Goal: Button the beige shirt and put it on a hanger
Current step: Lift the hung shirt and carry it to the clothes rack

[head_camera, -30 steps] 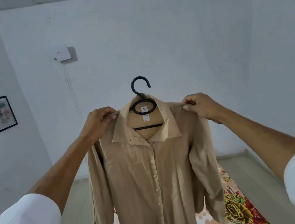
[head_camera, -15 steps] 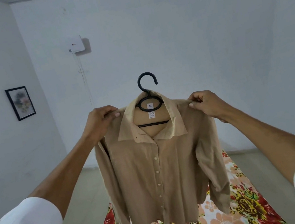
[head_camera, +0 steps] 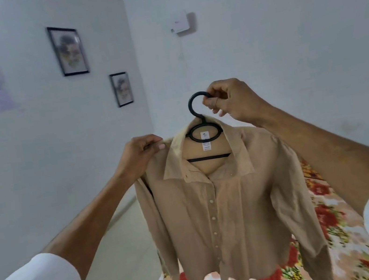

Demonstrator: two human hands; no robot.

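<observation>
While the beige shirt hangs on the black hanger, front closed down the button row, it is held in the air above a floral cloth. Right hand pinches the hanger's hook. Left hand pinches the shirt's shoulder beside the collar. Hands apart. Two framed pictures on left wall.

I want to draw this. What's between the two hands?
The head view shows the collar of the beige shirt and the black hanger there. The left hand pinches the shoulder; the right hand grips the hook.
</observation>
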